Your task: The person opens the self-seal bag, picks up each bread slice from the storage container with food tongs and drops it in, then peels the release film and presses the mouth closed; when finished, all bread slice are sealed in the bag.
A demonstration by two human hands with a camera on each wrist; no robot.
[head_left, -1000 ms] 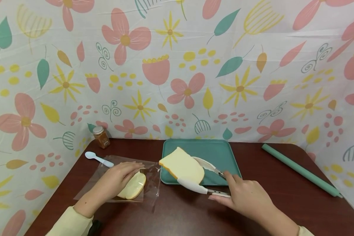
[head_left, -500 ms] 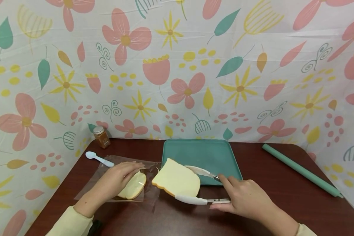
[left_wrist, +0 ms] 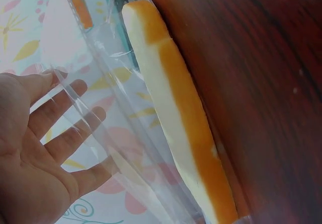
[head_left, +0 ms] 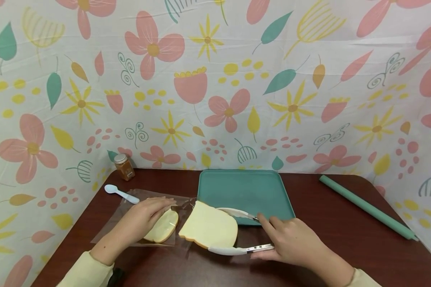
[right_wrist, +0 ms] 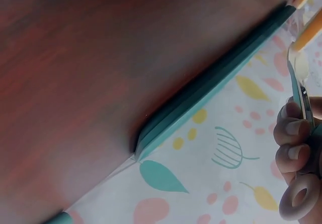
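Note:
White-tipped tongs [head_left: 233, 250] are gripped in my right hand [head_left: 294, 243], their tips around a slice of bread [head_left: 210, 226] beside the clear bag. Another slice [head_left: 162, 227] lies inside the clear plastic bag [head_left: 115, 223], partly under my left hand [head_left: 140, 219]. In the left wrist view, that hand [left_wrist: 55, 138] has its fingers spread against the clear film, next to a crusted slice [left_wrist: 173, 108]. In the right wrist view, curled fingers [right_wrist: 293, 133] hold the tongs [right_wrist: 303, 90], with a bread edge [right_wrist: 309, 31] at their tips.
A teal tray [head_left: 244, 191] lies at the back centre of the dark table [head_left: 309, 207]. Left of it are a spice jar [head_left: 123, 167] and a pale blue spoon [head_left: 120, 193]. A long green roll [head_left: 366, 207] lies on the right side.
My right hand, the tongs and the slice have moved left and toward the table's front, off the tray area to beside the bag. My left hand has stayed in place.

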